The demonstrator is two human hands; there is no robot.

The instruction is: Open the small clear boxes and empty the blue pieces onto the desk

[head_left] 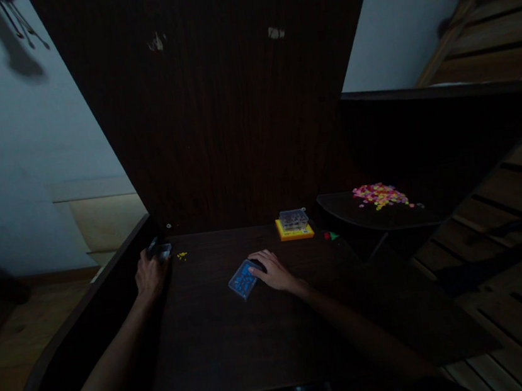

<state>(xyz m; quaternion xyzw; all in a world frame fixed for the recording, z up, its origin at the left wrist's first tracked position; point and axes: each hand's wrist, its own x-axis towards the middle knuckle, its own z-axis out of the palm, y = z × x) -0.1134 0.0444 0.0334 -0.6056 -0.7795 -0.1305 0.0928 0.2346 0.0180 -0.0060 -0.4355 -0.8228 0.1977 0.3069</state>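
Blue tray [243,279] lay mid-desk under the right hand's [273,270] flat, open fingers; left hand [149,274] gripped a small clear box [162,251] at the desk's left edge; steadying both seemed wise.

Dark wood table [222,346] w/ blue tray [243,279], yellow box [295,230], yellow bits [182,255].

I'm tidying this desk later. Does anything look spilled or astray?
Yes. A heap of coloured bits lies loose on the side shelf, some strays off to its right. Yellow specks lie near the left hand, and red and green pieces sit alone at the desk edge.
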